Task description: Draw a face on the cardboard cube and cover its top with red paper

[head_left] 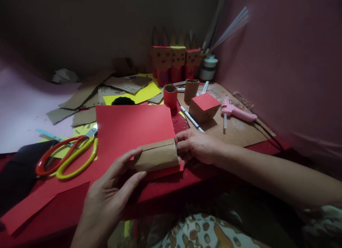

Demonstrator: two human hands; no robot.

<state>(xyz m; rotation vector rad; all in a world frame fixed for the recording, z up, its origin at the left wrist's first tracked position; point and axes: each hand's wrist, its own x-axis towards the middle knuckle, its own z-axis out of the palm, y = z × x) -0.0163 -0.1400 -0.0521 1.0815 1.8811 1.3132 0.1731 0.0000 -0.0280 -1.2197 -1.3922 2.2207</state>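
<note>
A brown cardboard tube (157,156) lies on its side along the near edge of a red sheet of paper (133,123). My left hand (112,185) grips its left end, fingers over the top and thumb along the near side. At the other end, my right hand (196,146) has its fingers curled against the tube's open rim; the fingertips are partly hidden. A strip of the red paper shows beneath the tube on the near side. Scissors (72,155) with red and yellow handles rest left of the sheet.
Behind the sheet stand a red-wrapped tube (170,98), a plain cardboard tube (191,90) and a red-topped cardboard box (204,109). A pink glue gun (236,111) with a cord sits on cardboard at right. Several box-headed figures (161,59) and a white jar (209,68) are farther back.
</note>
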